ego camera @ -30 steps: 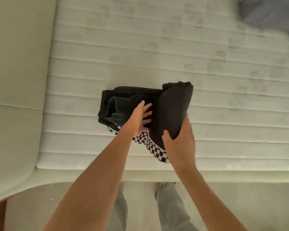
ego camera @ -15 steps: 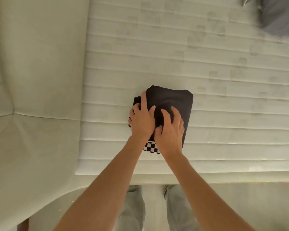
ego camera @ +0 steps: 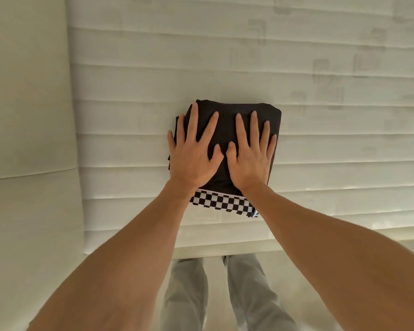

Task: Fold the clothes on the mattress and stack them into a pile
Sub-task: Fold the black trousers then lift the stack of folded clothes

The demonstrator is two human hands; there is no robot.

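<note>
Both hands have flattened out since half a second ago, fingers once bunched at the bundle's left edge now spread wide across its top, and the view has closed in on the mattress (ego camera: 225, 56). That pale, ribbed mattress fills most of the scene, with a cream panel (ego camera: 26, 91) running along its left side. Near the mattress's front edge, roughly central, sits the folded black garment (ego camera: 227, 130), a compact squarish bundle lying flat on the ribs. From under the bundle's near side a black-and-white checkered band (ego camera: 222, 201) sticks out toward the mattress's front edge. Left hand (ego camera: 193, 156) lies palm down on the bundle's left half, fingers straight and fanned, pressing, gripping nothing. Right hand (ego camera: 249, 158) mirrors it on the right half, fingers straight and splayed, pressing too, thumbs almost meeting in the middle. Below the mattress's front edge, grey trouser legs (ego camera: 184, 295) stand on the floor.
</note>
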